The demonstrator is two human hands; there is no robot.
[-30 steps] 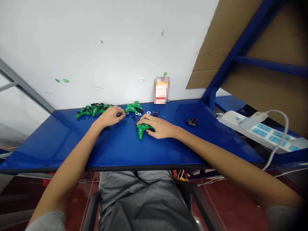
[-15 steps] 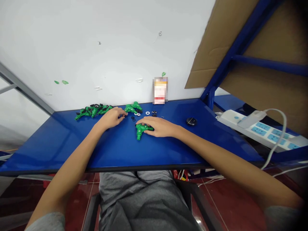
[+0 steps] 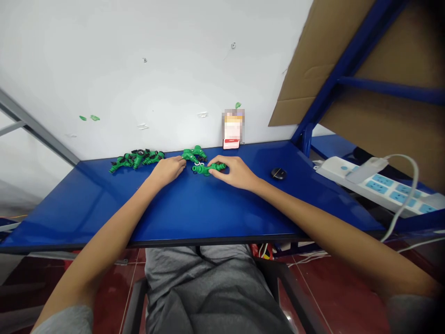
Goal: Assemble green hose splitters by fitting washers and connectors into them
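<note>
Seen from the head view, both of my hands work toward the rear of the blue bench (image 3: 194,213), near the white wall (image 3: 114,69). My right hand (image 3: 238,172) has its grip closed about a green hose connector (image 3: 202,170), thumb on the near side and fingers on the far side; the connector lies crosswise, one end pointing left, at the middle of the bench's rear half. My left hand (image 3: 167,170) is palm down, its fingertips bent toward the bench; what they may pinch is hidden, so I cannot tell whether this grip is clenched or released. Between and just behind the two hands sits a second green connector (image 3: 189,155), with white rings (image 3: 197,163) just in front of it. To the left, at the rear of the bench, lies a pile of green connectors with black parts (image 3: 138,158). Right of my right hand, well apart from it, rests a small black case (image 3: 278,174) with a thin band across it. A blurred upright card-like object (image 3: 233,132) leans by the wall, and at far right stands a white power strip (image 3: 333,170) with blue sockets and a white cord (image 3: 413,185).
</note>
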